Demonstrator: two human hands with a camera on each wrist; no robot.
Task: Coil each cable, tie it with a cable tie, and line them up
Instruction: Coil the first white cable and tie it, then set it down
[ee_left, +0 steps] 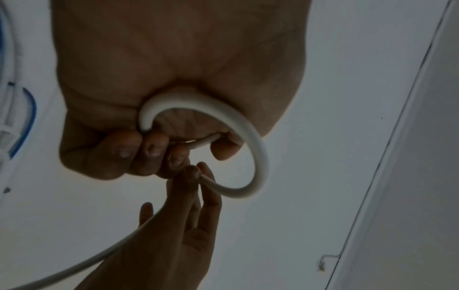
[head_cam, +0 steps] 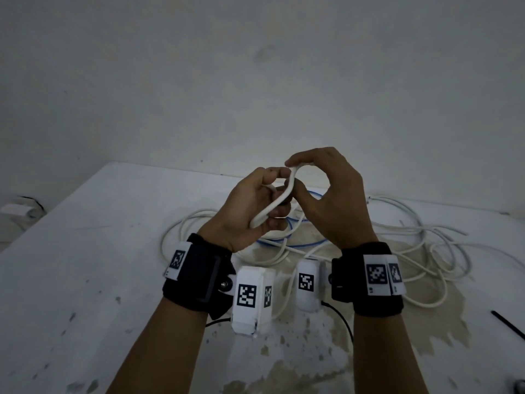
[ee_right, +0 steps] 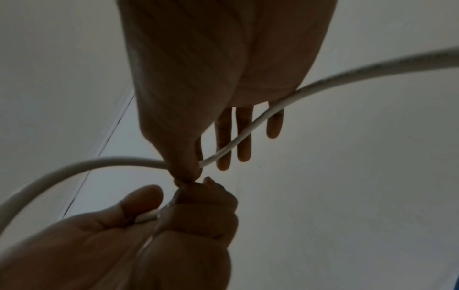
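Both hands are raised above the table, working a thick white cable [head_cam: 277, 201]. My left hand [head_cam: 257, 204] grips a small loop of it, fingers curled round the cable [ee_left: 250, 141]. My right hand [head_cam: 318, 191] pinches the same cable between thumb and forefinger at the top of the loop, its other fingers straight [ee_right: 244, 135]. From that pinch the cable [ee_right: 347, 76] runs off past the right palm. More white cable [head_cam: 412, 251] lies in loose tangles on the table, with a thin blue cable [head_cam: 298, 240] among it.
The white table [head_cam: 99, 251] is stained brown around the tangle and near the front. A black cable tie [head_cam: 508, 322] lies at the right edge. A white wall rises behind. A small white device [head_cam: 17, 211] sits off the table's left corner.
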